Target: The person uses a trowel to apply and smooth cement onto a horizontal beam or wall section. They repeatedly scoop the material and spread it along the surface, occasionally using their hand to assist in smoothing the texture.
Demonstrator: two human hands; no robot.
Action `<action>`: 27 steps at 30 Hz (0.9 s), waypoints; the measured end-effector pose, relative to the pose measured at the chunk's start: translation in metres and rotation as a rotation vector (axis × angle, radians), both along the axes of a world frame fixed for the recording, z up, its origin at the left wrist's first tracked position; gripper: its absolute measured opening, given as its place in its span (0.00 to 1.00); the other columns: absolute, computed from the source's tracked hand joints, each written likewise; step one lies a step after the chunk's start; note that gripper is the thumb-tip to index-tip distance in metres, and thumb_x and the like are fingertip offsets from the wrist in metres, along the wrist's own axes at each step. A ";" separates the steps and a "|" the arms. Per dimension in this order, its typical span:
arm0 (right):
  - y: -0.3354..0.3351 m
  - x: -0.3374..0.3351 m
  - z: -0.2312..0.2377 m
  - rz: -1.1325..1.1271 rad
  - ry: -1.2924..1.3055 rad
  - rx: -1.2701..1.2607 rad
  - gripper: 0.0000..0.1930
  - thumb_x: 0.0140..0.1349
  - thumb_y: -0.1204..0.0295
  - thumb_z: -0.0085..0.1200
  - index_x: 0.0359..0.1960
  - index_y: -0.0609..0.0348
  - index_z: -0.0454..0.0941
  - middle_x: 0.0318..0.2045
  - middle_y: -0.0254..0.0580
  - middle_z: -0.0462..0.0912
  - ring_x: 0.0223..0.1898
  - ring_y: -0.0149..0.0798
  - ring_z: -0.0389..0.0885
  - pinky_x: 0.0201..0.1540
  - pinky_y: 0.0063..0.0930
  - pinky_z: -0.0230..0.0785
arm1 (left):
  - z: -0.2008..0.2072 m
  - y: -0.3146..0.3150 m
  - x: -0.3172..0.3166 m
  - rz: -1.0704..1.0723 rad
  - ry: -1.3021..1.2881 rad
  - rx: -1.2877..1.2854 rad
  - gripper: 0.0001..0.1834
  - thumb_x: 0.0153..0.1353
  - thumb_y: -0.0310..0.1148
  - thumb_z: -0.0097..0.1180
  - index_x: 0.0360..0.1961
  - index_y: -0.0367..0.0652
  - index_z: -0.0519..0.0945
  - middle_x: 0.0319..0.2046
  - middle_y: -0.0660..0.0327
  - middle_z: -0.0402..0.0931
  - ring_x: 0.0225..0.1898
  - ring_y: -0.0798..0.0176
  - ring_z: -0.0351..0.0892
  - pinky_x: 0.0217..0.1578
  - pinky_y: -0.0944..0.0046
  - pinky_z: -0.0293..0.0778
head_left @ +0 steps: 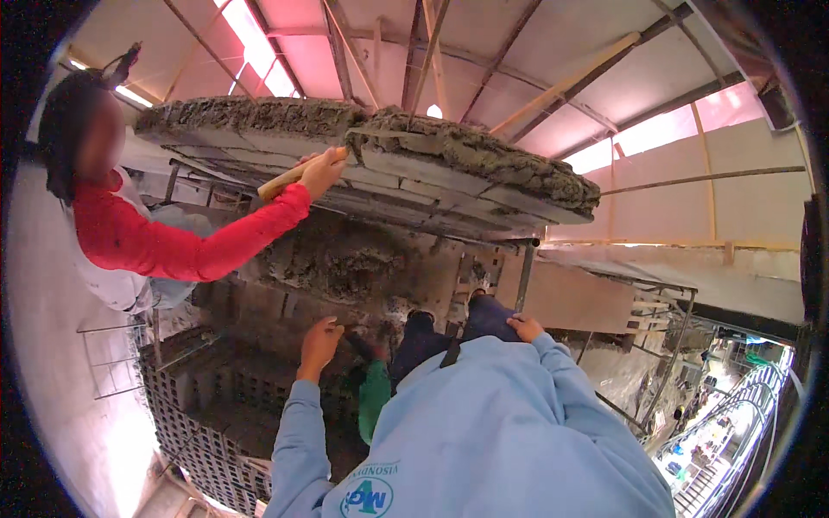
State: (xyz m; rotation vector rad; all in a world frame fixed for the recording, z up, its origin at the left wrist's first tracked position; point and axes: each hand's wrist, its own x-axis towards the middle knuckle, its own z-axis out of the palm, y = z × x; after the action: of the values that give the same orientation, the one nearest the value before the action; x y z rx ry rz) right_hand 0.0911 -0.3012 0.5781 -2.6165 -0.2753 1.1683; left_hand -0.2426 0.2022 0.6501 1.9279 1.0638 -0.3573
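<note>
My left hand (319, 347) is raised in front of me, fingers bent and slightly apart, with nothing visible in it. Beside my right thigh hangs my right hand (524, 326), its fingers loosely bent and seemingly bare. Ahead, a curved brick wall (432, 177) carries thick wet mortar (471, 148) along its top. On the left a person in a red sleeve (173, 246) grips a wooden-handled tool (283, 183) against the wall's near edge; its working end is hard to make out. Close to my left hand, a green sleeve (375, 401) reaches up, its hand dim.
Stacked hollow bricks (199, 414) stand below on the left. A mortar heap (341, 259) lies beneath the wall. A metal post (526, 276) rises ahead of my right hand, near a brown board (574, 293). At the lower right, scaffold rails (734, 423) border a drop to a lower level.
</note>
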 end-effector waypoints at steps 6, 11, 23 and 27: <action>0.069 -0.012 0.054 -0.192 0.264 -0.066 0.30 0.65 0.47 0.56 0.58 0.59 0.81 0.57 0.55 0.82 0.60 0.53 0.78 0.64 0.39 0.68 | 0.010 0.016 -0.037 0.094 0.133 0.045 0.25 0.66 0.46 0.59 0.59 0.43 0.80 0.48 0.54 0.85 0.51 0.50 0.84 0.53 0.53 0.76; 0.043 -0.004 0.044 -0.066 0.105 -0.111 0.31 0.65 0.45 0.55 0.58 0.57 0.81 0.58 0.54 0.80 0.62 0.54 0.77 0.65 0.40 0.67 | 0.033 0.008 -0.012 0.338 -0.077 0.158 0.26 0.65 0.40 0.62 0.62 0.42 0.77 0.55 0.50 0.80 0.55 0.48 0.80 0.57 0.49 0.73; 0.058 -0.004 0.059 -0.002 0.203 -0.105 0.35 0.65 0.43 0.53 0.61 0.60 0.77 0.61 0.56 0.78 0.63 0.55 0.75 0.67 0.42 0.64 | 0.030 0.093 -0.057 -0.018 0.007 -0.097 0.32 0.59 0.42 0.69 0.62 0.44 0.76 0.64 0.54 0.73 0.64 0.51 0.70 0.63 0.49 0.66; 0.058 -0.007 0.048 0.035 0.142 -0.051 0.34 0.65 0.43 0.53 0.62 0.58 0.77 0.60 0.57 0.79 0.63 0.56 0.75 0.66 0.44 0.66 | 0.046 0.076 -0.035 0.101 -0.066 -0.241 0.24 0.61 0.42 0.68 0.56 0.45 0.80 0.49 0.58 0.82 0.45 0.62 0.80 0.47 0.55 0.77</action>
State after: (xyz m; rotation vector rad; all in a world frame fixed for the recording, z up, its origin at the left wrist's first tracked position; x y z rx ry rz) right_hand 0.0845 -0.2427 0.6263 -2.5651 -0.2672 1.3831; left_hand -0.2776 0.2778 0.6963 1.6554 1.0217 -0.3464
